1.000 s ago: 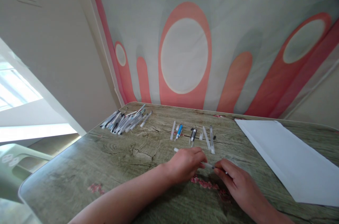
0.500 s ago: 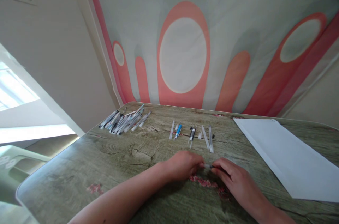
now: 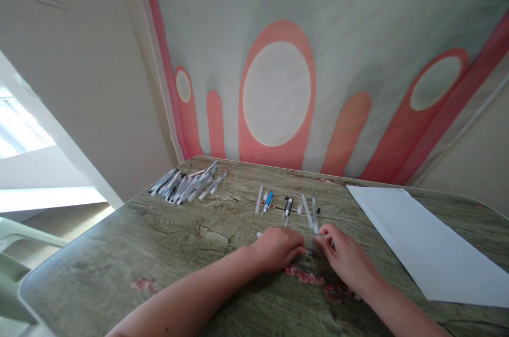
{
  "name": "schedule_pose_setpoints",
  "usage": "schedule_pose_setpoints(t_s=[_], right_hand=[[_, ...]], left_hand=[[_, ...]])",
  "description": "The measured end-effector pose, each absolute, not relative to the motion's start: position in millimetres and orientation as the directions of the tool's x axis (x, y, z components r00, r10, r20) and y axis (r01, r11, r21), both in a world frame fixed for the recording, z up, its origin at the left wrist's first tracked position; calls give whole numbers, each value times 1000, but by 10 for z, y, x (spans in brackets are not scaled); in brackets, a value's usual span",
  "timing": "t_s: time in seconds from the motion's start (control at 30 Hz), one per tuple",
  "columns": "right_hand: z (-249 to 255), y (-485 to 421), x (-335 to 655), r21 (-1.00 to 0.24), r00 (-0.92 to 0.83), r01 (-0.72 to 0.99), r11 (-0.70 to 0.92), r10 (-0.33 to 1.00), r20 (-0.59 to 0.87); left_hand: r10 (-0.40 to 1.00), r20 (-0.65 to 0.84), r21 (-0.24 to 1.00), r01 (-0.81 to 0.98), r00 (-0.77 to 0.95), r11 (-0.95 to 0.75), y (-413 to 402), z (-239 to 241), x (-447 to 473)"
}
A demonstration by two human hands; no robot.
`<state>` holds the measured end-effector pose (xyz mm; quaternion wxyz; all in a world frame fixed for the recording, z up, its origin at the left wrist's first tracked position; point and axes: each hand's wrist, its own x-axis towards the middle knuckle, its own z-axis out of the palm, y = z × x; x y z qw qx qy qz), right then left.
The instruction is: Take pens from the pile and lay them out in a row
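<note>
My left hand (image 3: 278, 248) rests on the wood-patterned table (image 3: 167, 252) with its fingers closed around a clear pen barrel (image 3: 259, 234); one end sticks out at the hand's left and a dark tip shows at its right. My right hand (image 3: 345, 257) lies just right of it, fingers reaching toward a row of loose pen parts (image 3: 288, 203): clear barrels, a blue piece, a black piece. Whether the right hand holds anything I cannot make out.
A pile of several pens (image 3: 186, 184) lies at the table's far left. A white sheet of paper (image 3: 421, 241) covers the right side. A wall hanging with pink and white ovals (image 3: 278, 93) rises behind the table. A pale green chair (image 3: 16, 262) stands at the left.
My right hand has let go of the pen's right end and moved up toward the row of parts. My left hand keeps the barrel. The camera has tilted slightly.
</note>
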<state>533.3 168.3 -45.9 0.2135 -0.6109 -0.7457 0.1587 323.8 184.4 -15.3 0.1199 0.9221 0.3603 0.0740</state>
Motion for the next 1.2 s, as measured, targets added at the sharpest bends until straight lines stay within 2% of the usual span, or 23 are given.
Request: schedule_pose_setpoints(t_s=[0.17, 0.33, 0.47, 0.57, 0.67, 0.87, 1.0, 1.2], right_hand=[[-363, 1857, 5221, -255, -152, 951, 177, 982, 115], [-392, 1870, 5181, -145, -103, 982, 124, 984, 142], [-340, 1949, 5122, -79, -2, 997, 5, 1000, 30], [-276, 2057, 5083, -73, 58, 996, -61, 998, -32], [-212, 2094, 5120, -87, 66, 994, -68, 998, -24], [-118, 1916, 5455, -151, 111, 984, -96, 989, 97], [-199, 1825, 5603, -175, 168, 972, -155, 984, 61], [-358, 1775, 5540, -154, 114, 983, -103, 992, 62]], left_hand=[[709, 92, 291, 662, 700, -691, 1836, -146, 3200], [790, 189, 298, 733, 583, -612, 1916, -155, 3136], [851, 193, 199, 829, 489, -522, 2173, -135, 3232], [869, 129, 121, 863, 477, -491, 2433, -96, 3388], [861, 79, 87, 857, 503, -508, 2626, -83, 3508], [828, 67, 85, 824, 557, -560, 2732, -174, 3559], [798, 64, 88, 793, 600, -603, 2776, -230, 3608], [778, 80, 65, 776, 623, -627, 2845, -292, 3742]])
